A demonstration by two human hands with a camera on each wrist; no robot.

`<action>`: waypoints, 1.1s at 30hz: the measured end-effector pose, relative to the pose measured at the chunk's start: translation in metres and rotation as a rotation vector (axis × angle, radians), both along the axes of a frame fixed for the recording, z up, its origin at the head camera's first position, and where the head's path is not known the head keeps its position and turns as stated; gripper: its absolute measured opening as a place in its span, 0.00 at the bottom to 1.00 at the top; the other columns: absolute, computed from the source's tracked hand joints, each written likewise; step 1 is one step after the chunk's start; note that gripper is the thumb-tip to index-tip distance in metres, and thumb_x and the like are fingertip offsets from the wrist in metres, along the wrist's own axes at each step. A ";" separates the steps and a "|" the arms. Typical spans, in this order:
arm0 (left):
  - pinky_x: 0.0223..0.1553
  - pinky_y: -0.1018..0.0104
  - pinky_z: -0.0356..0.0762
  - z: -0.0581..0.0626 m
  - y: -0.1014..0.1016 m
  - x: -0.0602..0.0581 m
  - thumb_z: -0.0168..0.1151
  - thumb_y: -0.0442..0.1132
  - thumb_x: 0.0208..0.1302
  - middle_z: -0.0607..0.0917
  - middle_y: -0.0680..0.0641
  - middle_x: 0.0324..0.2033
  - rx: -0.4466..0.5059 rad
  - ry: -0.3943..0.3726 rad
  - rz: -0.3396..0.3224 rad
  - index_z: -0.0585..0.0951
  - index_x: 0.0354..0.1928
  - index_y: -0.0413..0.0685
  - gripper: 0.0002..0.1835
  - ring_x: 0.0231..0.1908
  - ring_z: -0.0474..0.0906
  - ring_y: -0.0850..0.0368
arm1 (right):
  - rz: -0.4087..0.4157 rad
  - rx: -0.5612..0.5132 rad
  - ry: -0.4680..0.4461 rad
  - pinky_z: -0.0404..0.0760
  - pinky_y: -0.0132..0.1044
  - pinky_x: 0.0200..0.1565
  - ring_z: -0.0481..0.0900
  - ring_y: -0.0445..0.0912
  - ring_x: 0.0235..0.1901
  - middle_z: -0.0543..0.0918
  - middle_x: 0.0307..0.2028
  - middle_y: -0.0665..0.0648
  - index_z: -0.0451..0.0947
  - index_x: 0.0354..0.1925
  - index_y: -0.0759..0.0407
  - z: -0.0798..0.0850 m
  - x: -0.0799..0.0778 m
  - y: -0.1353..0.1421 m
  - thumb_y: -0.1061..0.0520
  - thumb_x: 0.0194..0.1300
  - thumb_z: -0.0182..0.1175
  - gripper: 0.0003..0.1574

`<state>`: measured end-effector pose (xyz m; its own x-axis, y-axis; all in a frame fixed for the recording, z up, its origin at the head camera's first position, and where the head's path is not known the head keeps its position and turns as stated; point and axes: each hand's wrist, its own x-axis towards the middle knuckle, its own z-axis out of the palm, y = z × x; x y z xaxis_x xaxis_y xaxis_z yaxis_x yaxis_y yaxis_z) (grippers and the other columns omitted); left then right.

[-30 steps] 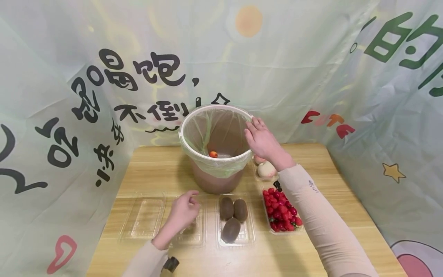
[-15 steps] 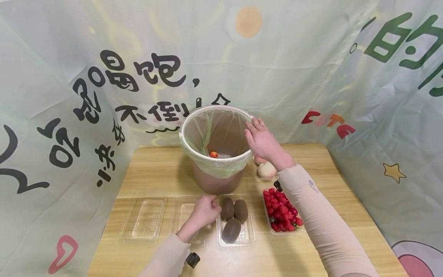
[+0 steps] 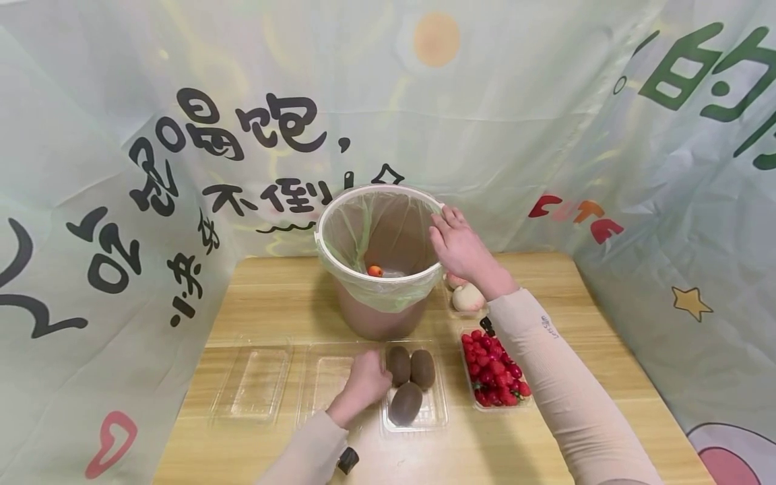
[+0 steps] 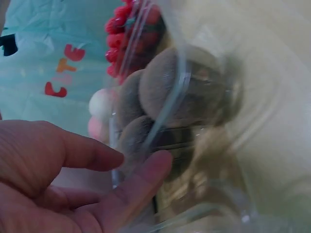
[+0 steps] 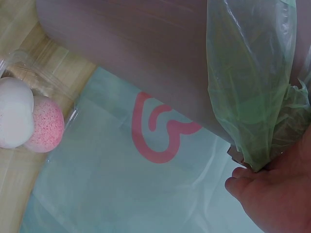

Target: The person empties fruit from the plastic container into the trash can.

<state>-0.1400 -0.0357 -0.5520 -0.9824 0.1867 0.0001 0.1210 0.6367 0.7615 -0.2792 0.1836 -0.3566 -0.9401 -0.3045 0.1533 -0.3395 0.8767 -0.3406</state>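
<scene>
My left hand [image 3: 364,378] is at the left edge of a clear plastic tray [image 3: 435,414] holding three brown kiwis [image 3: 406,403]. In the left wrist view, the thumb and finger of this hand [image 4: 82,179] are straight and apart, their tips by the tray wall and the nearest kiwi [image 4: 133,138]. My right hand [image 3: 463,249] grips the right rim of a brownish trash can [image 3: 382,320] lined with a thin green bag [image 3: 397,294]. Up close, this hand [image 5: 277,194] has its fingers at the gathered bag [image 5: 248,97]. A small orange-red fruit [image 3: 375,271] lies inside the can.
Two clear trays [image 3: 251,384] without fruit, one partly behind my left hand, stand on the left of the wooden table [image 3: 273,289]. Right of the kiwis is a tray of red berries and cherries [image 3: 494,367]. Pale pink peaches [image 3: 467,297] sit beside the can. Printed cloth [image 3: 497,121] encloses the table.
My left hand has moved right, from over the second tray to the left edge of the kiwi tray. The right hand stays on the can's rim.
</scene>
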 end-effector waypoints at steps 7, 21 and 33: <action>0.37 0.47 0.86 0.001 0.009 0.004 0.63 0.25 0.45 0.87 0.32 0.38 -0.003 -0.043 0.058 0.82 0.46 0.30 0.21 0.37 0.83 0.41 | 0.000 -0.010 0.008 0.49 0.59 0.83 0.48 0.70 0.82 0.53 0.81 0.74 0.60 0.79 0.70 -0.001 -0.001 0.000 0.48 0.86 0.35 0.37; 0.11 0.69 0.74 0.006 0.014 0.011 0.60 0.22 0.54 0.85 0.34 0.30 0.146 -0.278 0.058 0.77 0.48 0.29 0.17 0.10 0.73 0.62 | 0.009 -0.004 0.015 0.49 0.58 0.83 0.48 0.70 0.82 0.53 0.81 0.74 0.60 0.79 0.70 -0.002 -0.002 0.001 0.48 0.86 0.35 0.37; 0.14 0.70 0.74 0.010 0.012 0.013 0.53 0.19 0.45 0.79 0.44 0.24 0.121 -0.260 0.048 0.78 0.44 0.32 0.20 0.16 0.74 0.58 | 0.005 -0.007 0.016 0.48 0.59 0.83 0.47 0.70 0.82 0.52 0.81 0.74 0.59 0.79 0.70 -0.004 -0.004 0.001 0.48 0.86 0.34 0.37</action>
<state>-0.1275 -0.0239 -0.5419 -0.9602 0.1536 -0.2335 -0.1166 0.5392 0.8340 -0.2828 0.1850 -0.3608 -0.9358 -0.3084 0.1708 -0.3498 0.8725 -0.3411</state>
